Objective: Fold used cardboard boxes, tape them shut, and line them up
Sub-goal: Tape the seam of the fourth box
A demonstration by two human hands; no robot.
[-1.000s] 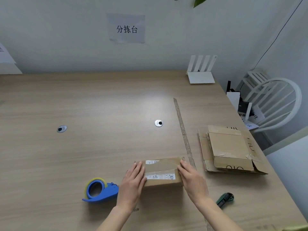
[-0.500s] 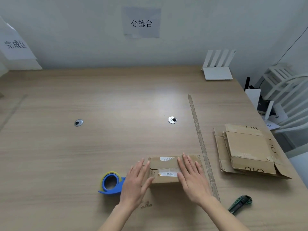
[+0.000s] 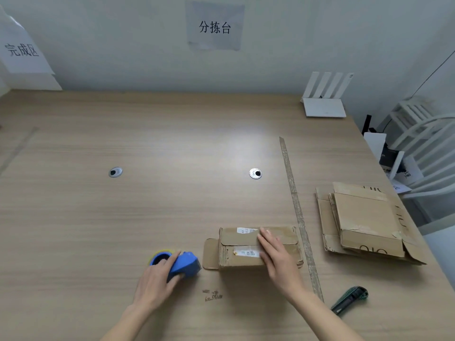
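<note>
A small folded cardboard box [image 3: 236, 247] with white labels lies on the wooden table near its front edge, one side flap sticking out to the left. My right hand [image 3: 275, 254] presses flat on the box's top flaps with straight fingers. Left of the box sits a blue tape dispenser [image 3: 182, 265] holding a yellow-rimmed roll. My left hand [image 3: 157, 281] grips the dispenser, fingers curled over its body. A stack of flattened cardboard boxes [image 3: 364, 222] lies at the right side of the table.
A long strip of tape [image 3: 298, 215] runs along the table between the box and the stack. A green utility knife [image 3: 350, 299] lies at the front right. A white router [image 3: 323, 104] stands at the back right. White chairs [image 3: 426, 148] stand beyond the right edge.
My left hand left the box's left end and took hold of the tape dispenser. The box's left flap has sprung open. My right hand stayed pressing on the box top.
</note>
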